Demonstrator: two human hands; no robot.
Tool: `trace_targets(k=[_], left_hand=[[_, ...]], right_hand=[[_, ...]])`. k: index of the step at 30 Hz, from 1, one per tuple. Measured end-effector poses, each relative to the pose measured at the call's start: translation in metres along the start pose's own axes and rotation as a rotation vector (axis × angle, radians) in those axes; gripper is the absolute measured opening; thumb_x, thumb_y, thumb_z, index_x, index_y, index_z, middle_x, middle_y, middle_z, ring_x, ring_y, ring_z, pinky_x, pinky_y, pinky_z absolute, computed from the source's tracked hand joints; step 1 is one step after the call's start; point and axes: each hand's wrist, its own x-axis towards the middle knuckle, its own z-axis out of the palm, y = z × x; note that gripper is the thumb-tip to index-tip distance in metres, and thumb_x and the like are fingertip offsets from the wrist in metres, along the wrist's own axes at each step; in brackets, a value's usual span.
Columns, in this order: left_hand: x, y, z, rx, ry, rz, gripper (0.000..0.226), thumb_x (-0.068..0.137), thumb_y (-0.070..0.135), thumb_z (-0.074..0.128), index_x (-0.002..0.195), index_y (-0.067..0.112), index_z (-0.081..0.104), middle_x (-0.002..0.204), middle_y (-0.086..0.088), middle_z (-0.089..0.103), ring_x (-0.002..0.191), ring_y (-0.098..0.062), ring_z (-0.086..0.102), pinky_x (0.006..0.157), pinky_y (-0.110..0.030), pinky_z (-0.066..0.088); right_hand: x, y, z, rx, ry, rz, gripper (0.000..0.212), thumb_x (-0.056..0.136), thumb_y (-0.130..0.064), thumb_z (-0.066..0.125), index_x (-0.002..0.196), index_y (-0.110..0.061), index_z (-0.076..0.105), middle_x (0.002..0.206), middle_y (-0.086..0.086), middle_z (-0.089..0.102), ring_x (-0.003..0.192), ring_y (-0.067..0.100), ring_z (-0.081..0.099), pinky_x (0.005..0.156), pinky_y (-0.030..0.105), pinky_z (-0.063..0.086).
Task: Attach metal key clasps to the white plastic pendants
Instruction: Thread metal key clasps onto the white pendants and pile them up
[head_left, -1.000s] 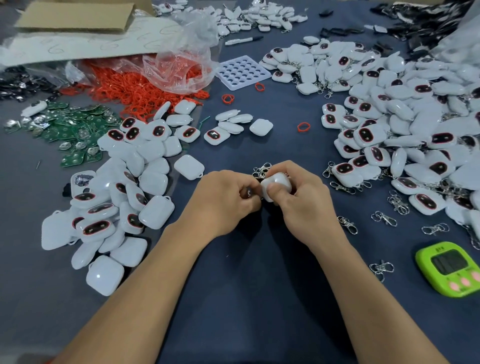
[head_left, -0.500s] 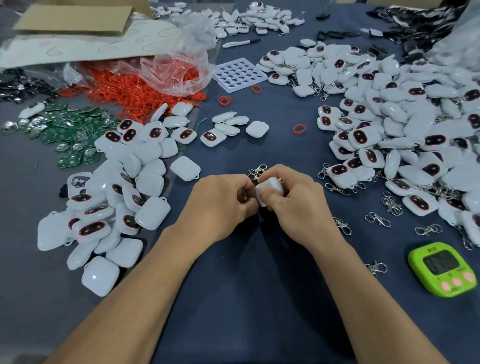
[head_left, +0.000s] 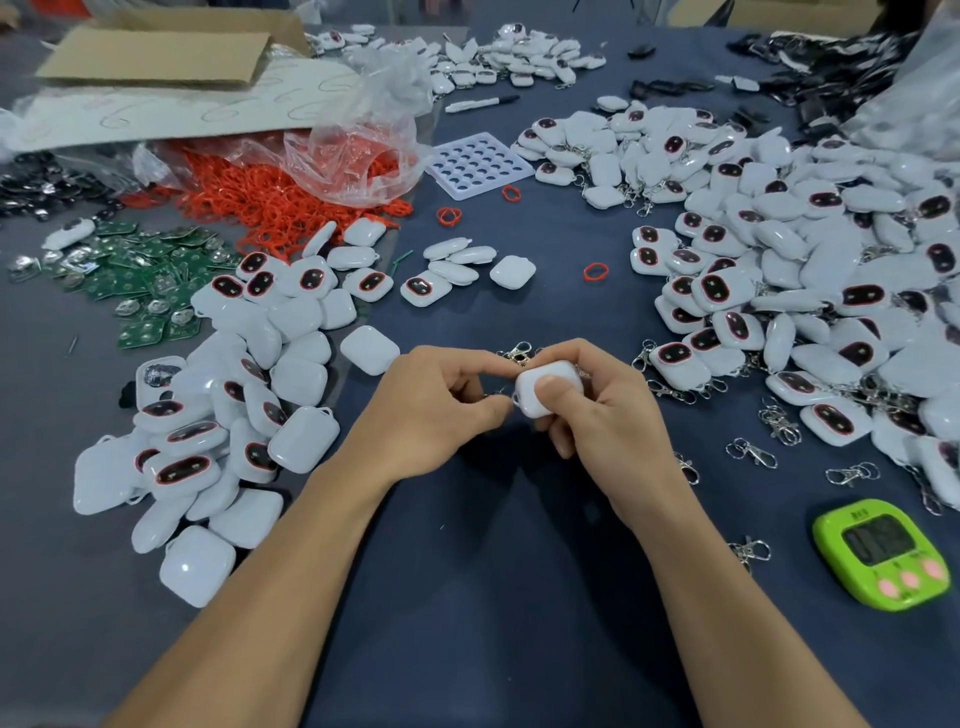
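Observation:
My right hand grips a white plastic pendant at the table's middle, thumb pressed on its face. My left hand has its fingers curled and pinches something small at the pendant's left corner loop; a bit of metal shows there, mostly hidden. A metal clasp lies just behind the two hands. Loose clasps are scattered to the right. A heap of pendants without clasps lies at the left, a larger heap with clasps at the right.
A green timer sits at the right front. Red rubber rings spill from a plastic bag at the back left, beside green circuit boards. A white hole tray, a marker and cardboard lie farther back.
Both hands stay together at the same spot. The pendant has turned slightly in my right hand, and my left fingers keep working at its corner.

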Motion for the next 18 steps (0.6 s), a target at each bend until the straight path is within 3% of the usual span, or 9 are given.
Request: trace_targets(k=[7,12,14,18], left_hand=[[0.002,0.0,0.0,-0.085,-0.031,0.032,0.022,0.084,0.035,0.071,0.099,0.05,0.077,0.054,0.002,0.042,0.052,-0.012,0.032,0.051,-0.026,0.029],[-0.005,-0.001,-0.001,-0.111,0.068,0.091,0.016,0.087,0.037,0.072,0.098,0.046,0.079,0.056,0.009,0.053,0.053,-0.006,0.037,0.053,-0.023,0.034],[-0.006,0.0,-0.001,-0.102,0.062,0.101,0.011,0.088,0.037,0.071,0.093,0.04,0.081,0.054,0.01,0.049,0.053,-0.006,0.036,0.052,-0.025,0.033],[-0.008,0.001,-0.003,-0.02,0.026,0.092,0.008,0.091,0.029,0.073,0.087,0.031,0.08,0.051,0.009,0.048,0.051,-0.005,0.036,0.05,-0.023,0.032]], right_hand=[[-0.001,-0.004,0.002,0.174,-0.003,0.051,0.017,0.084,-0.02,0.057,0.089,-0.026,0.072,0.066,0.006,0.064,0.047,0.018,0.046,0.046,0.022,0.04],[-0.003,-0.007,0.01,0.367,-0.039,0.127,0.019,0.093,-0.015,0.056,0.091,-0.023,0.073,0.065,0.007,0.059,0.045,0.016,0.044,0.042,0.017,0.033],[-0.003,-0.007,0.01,0.39,-0.048,0.137,0.026,0.101,-0.007,0.053,0.092,-0.021,0.073,0.065,0.007,0.059,0.046,0.016,0.043,0.042,0.017,0.032],[-0.001,-0.007,0.008,0.402,-0.061,0.119,0.027,0.094,-0.004,0.056,0.087,-0.022,0.074,0.066,0.006,0.061,0.046,0.014,0.043,0.041,0.019,0.03]])
